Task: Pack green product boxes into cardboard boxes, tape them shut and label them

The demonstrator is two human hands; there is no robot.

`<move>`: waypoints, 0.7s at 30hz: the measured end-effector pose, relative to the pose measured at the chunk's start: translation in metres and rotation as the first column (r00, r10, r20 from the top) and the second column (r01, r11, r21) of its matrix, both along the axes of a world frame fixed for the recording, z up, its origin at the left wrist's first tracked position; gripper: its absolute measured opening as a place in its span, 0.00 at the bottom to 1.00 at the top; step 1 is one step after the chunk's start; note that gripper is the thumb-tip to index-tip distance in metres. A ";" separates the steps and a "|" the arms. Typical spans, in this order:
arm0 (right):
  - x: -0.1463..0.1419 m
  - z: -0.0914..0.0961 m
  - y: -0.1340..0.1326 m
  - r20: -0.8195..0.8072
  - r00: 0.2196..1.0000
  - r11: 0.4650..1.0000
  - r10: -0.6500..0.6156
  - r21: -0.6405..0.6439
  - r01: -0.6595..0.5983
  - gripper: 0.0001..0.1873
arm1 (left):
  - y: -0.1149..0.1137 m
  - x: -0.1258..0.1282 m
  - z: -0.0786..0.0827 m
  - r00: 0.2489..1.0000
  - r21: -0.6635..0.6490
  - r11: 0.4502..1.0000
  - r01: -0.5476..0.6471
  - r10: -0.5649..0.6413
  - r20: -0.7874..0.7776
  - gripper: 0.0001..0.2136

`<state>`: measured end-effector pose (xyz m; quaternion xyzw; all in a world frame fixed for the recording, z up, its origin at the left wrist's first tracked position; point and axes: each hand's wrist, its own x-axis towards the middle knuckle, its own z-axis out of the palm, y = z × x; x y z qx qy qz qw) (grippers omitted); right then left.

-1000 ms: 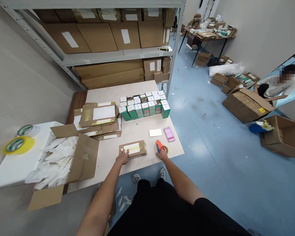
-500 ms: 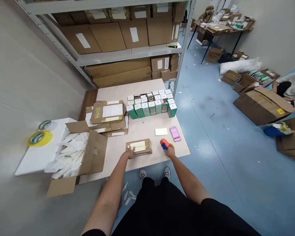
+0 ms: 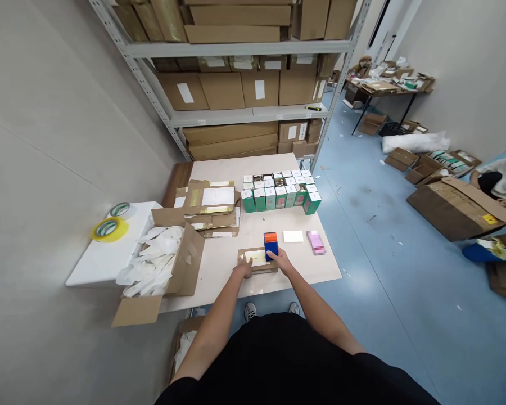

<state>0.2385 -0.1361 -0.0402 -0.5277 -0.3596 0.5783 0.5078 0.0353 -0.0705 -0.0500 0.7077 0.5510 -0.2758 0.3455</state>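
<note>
Near the front edge of the table lies a small cardboard box (image 3: 259, 270) with a pale label (image 3: 255, 258) on its top. My left hand (image 3: 244, 268) grips the box's left end, with its thumb on the label side. In my right hand (image 3: 281, 260) is an orange and blue tape dispenser (image 3: 271, 246), held upright over the right part of the box and covering some of its top. Whether the tape touches the box is hidden. To the right lie a white card (image 3: 293, 236) and a blurred pink stack (image 3: 316, 242).
Green-and-white small boxes (image 3: 280, 197) stand in rows behind. Flattened cardboard (image 3: 213, 211) is piled at the left, beside an open carton (image 3: 189, 261) full of white paper. Tape rolls (image 3: 109, 228) rest on a white surface. A loaded shelf (image 3: 253, 115) rises behind the table.
My right hand has brought the tape dispenser left from the table beside the box to above it, turning it upright. My left hand stays at the box's left end. The view has tilted up.
</note>
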 end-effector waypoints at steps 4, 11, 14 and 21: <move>-0.007 -0.009 -0.009 0.055 0.991 0.992 0.120 -0.054 -0.117 0.29 | -0.001 -0.011 0.009 0.995 0.038 0.999 -0.029 0.025 0.100 0.45; -0.004 -0.006 -0.011 0.041 0.990 0.990 0.132 -0.046 -0.130 0.31 | 0.012 -0.015 0.036 0.888 0.231 0.909 -0.347 0.239 0.393 0.28; -0.003 -0.005 -0.009 0.063 0.987 0.989 0.146 -0.047 -0.143 0.32 | 0.028 -0.004 0.057 0.739 0.204 0.857 -0.474 0.261 0.621 0.23; -0.001 -0.004 -0.010 0.143 0.966 0.975 0.216 -0.077 -0.207 0.33 | 0.069 0.025 0.082 0.684 0.101 0.946 -0.307 0.146 0.714 0.22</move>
